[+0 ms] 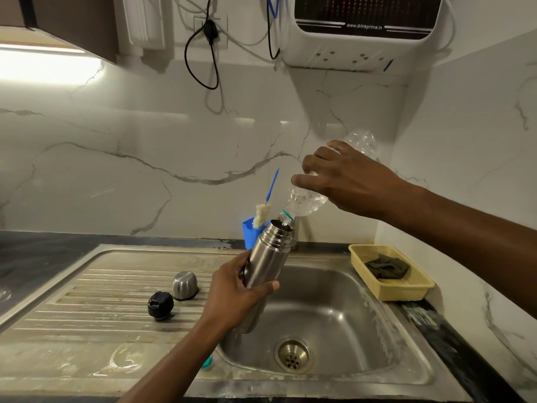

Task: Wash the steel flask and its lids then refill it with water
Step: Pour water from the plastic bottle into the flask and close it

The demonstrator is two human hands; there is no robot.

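Observation:
My left hand point(238, 292) grips the steel flask point(268, 254) around its middle, holding it tilted over the sink basin point(334, 330) with its open mouth up and to the right. My right hand point(345, 181) grips a clear plastic bottle point(305, 203), tipped neck-down so its mouth meets the flask's opening. The steel cup lid point(185, 285) stands upside down on the drainboard. Next to it lies the black stopper lid point(160, 305).
A blue holder point(250, 231) with a bottle brush point(261, 215) stands behind the sink. A yellow basket point(406, 292) holding a dark cloth sits at the sink's right rim. A teal cap point(207, 362) lies by my left forearm. A water purifier point(363, 33) hangs on the wall.

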